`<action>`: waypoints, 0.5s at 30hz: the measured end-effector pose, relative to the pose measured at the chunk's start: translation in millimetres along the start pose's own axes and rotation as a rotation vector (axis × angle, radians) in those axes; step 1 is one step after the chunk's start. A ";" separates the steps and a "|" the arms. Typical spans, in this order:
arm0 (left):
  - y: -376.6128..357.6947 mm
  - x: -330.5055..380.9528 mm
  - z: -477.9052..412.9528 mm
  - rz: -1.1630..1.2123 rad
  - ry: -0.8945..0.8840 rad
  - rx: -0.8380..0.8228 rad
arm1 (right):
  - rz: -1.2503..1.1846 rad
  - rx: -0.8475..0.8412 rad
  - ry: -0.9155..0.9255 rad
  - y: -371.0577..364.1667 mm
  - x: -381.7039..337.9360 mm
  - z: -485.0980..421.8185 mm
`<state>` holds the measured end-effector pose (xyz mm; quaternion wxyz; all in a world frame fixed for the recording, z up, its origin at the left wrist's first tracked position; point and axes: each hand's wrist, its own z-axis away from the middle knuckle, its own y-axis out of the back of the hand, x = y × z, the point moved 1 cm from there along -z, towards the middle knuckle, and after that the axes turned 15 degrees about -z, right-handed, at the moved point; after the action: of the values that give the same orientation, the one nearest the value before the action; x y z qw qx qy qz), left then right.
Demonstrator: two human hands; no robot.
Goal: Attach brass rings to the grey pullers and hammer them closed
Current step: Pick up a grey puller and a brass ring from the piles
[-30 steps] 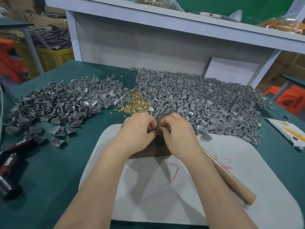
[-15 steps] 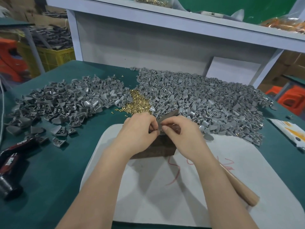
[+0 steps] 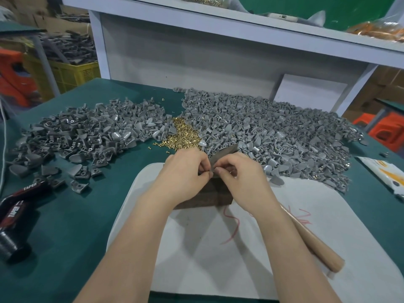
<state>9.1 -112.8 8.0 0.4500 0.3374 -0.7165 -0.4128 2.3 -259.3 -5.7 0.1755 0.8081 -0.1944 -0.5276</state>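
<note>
Left hand [image 3: 185, 171] and right hand [image 3: 240, 178] share a pinching grip on one grey puller [image 3: 227, 152] at frame centre. Better to seat the ring fully before hammering.

The word "TAPER" stands twice in white letters on the black-and-red object [image 3: 19, 206] lying on the counter [image 3: 76, 226], well left of the left hand [image 3: 184, 172].

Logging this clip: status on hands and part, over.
Left hand, right hand both pinching small grey plastic puller above dark wooden block. Wooden hammer handle lying on white mat. Nothing obstructing.
</note>
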 end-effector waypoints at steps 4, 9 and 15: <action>-0.2 0.1 -0.3 0.000 -0.002 0.001 | 0.011 0.010 0.033 -1.5 -0.1 0.5; -0.2 -0.4 0.1 -0.005 -0.001 0.005 | 0.009 0.052 0.065 -3.6 1.0 4.6; -0.3 0.1 0.1 -0.008 -0.007 0.010 | 0.003 0.062 0.032 -3.2 3.5 3.8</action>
<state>9.0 -113.0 7.7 0.4441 0.3411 -0.7186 -0.4123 0.5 -258.6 -11.5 0.1543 0.8212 -0.2092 -0.5080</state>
